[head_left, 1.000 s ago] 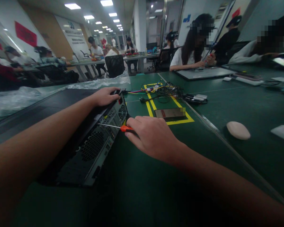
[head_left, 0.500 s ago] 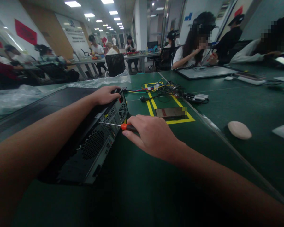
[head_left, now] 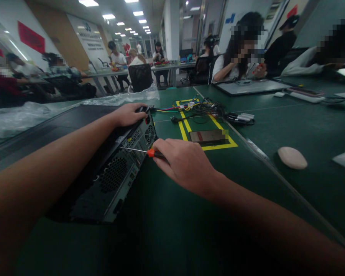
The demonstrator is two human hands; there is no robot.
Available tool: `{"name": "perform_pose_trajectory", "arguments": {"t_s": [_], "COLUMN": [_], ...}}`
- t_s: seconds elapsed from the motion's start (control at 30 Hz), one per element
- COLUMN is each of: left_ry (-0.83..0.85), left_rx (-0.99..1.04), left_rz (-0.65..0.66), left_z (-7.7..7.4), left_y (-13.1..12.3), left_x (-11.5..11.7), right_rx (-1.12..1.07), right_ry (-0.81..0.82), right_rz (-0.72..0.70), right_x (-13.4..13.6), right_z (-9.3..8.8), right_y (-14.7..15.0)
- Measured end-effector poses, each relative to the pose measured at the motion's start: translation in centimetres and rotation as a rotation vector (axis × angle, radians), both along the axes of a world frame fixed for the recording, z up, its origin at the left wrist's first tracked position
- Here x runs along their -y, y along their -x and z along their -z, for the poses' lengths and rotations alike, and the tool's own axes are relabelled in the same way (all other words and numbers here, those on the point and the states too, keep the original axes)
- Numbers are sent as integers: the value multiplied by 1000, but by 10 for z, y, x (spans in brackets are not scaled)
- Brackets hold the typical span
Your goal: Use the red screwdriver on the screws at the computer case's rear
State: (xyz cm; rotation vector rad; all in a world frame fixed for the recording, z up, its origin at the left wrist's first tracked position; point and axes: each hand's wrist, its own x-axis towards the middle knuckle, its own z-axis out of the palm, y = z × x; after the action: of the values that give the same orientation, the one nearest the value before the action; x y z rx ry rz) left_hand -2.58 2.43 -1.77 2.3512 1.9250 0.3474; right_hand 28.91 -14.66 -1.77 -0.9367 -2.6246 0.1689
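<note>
A black desktop computer case [head_left: 103, 199] lies on the green table with its rear panel turned toward my right. Over its top, near the far rear corner, my left hand [head_left: 130, 115] grips the edge, the thumb at the rim. My right hand [head_left: 185, 163] is closed around a screwdriver [head_left: 151, 153] with an orange and dark handle. Its thin shaft points left, and the tip meets the rear panel near the upper edge. Whether a screw sits under the tip is too small to tell. A round fan grille [head_left: 150, 134] and a honeycomb vent [head_left: 114, 174] show on the panel.
Beyond my right hand are a phone [head_left: 208, 136] inside yellow tape and a tangle of cables [head_left: 209, 107]. A pale rounded object [head_left: 292, 157] lies at right. Clear plastic wrap [head_left: 17, 119] spreads behind the case. Several people sit at tables around.
My right hand has shifted very slightly, with the fingers a little differently placed on the screwdriver handle. The tip stays at the same spot, and my left hand stays on the case.
</note>
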Motion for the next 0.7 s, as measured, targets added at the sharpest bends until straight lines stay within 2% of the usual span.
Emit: {"name": "perform_pose_trajectory", "arguments": {"t_s": [0.7], "left_ry": [5], "left_rx": [-12], "left_rz": [0], "left_z": [-2], "left_y": [-4], "left_x": [2], "right_rx": [-2], "right_ry": [-30], "right_rz": [-5], "right_x": [1], "right_z": [1], "right_y": [0]}}
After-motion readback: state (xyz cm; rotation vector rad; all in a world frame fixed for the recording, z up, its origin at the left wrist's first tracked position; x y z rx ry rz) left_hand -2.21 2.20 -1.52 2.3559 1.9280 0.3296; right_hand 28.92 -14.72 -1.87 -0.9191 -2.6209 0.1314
